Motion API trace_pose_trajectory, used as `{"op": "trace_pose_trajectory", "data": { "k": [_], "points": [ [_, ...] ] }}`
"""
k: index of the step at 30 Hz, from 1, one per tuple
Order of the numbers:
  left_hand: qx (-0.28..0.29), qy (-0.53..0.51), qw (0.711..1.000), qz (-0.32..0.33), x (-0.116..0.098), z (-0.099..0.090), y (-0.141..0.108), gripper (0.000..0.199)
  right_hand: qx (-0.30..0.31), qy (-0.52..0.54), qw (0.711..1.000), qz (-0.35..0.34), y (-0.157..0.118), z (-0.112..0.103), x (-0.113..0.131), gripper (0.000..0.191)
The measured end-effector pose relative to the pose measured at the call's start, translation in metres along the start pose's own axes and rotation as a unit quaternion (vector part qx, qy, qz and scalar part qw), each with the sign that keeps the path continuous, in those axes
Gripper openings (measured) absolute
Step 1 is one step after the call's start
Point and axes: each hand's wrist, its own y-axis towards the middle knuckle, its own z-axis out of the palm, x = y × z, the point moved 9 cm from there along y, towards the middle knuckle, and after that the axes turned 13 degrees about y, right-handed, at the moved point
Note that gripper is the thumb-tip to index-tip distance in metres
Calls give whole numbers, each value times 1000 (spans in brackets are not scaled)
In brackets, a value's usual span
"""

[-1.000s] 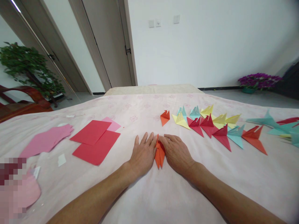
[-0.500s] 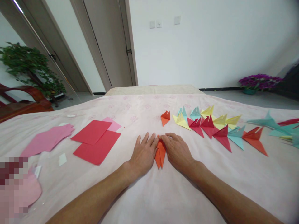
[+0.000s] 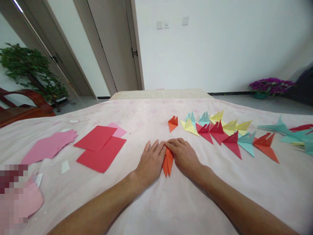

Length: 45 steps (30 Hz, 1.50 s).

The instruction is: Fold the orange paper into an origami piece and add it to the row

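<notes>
A folded orange paper piece lies on the cloth between my hands, its two narrow points toward me. My left hand lies along its left side, fingers stretched and slightly apart, fingertips at its far end. On its right side rests my right hand, fingers together and bent, with the fingertips over the top of the paper. Farther off stands a small orange folded bird. Several folded birds in red, yellow, light blue and orange, among them a red one, form a group on the right.
Two red paper squares overlap at the left, beside a stack of pink sheets. White scraps lie near them. More folded paper is at the far right. A wooden chair stands beyond the table's left edge.
The fingertips of both hands have closed in over the far tip of the orange paper, which now hides under them. The paper itself has hardly moved.
</notes>
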Motion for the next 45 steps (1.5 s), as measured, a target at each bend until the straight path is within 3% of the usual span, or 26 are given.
{"op": "trace_pose_trajectory", "data": {
  "k": [6, 12, 17, 22, 27, 36, 40, 45],
  "points": [
    [-67, -38, 996, 46, -7, -8, -4, 42, 6, 6, 1000, -9, 2, -2, 1, 36],
    [-85, -90, 990, 72, -12, -13, -8, 35, 29, 20, 999, -13, 8, -7, -1, 29],
    [-99, -87, 986, 104, -19, -22, -16, 33, 42, 19, 999, -20, 15, -10, -4, 34],
    [-127, -78, 977, 152, -29, -29, -28, 34, 39, 34, 999, -2, 23, -11, -10, 30],
    [-158, -82, 968, 178, -32, -35, -36, 33, -1, 46, 999, 26, 23, -14, -12, 26],
    [-172, -91, 956, 220, -41, -47, -48, 27, -9, -28, 999, 24, 34, 0, -14, 24],
    [-176, -110, 953, 222, -42, -51, -51, 27, 16, 49, 998, 48, 48, 2, -28, 18],
    [-88, -214, 951, 206, -31, -43, -41, 29, 40, 147, 985, 77, 44, -3, -43, 21]
  ]
}}
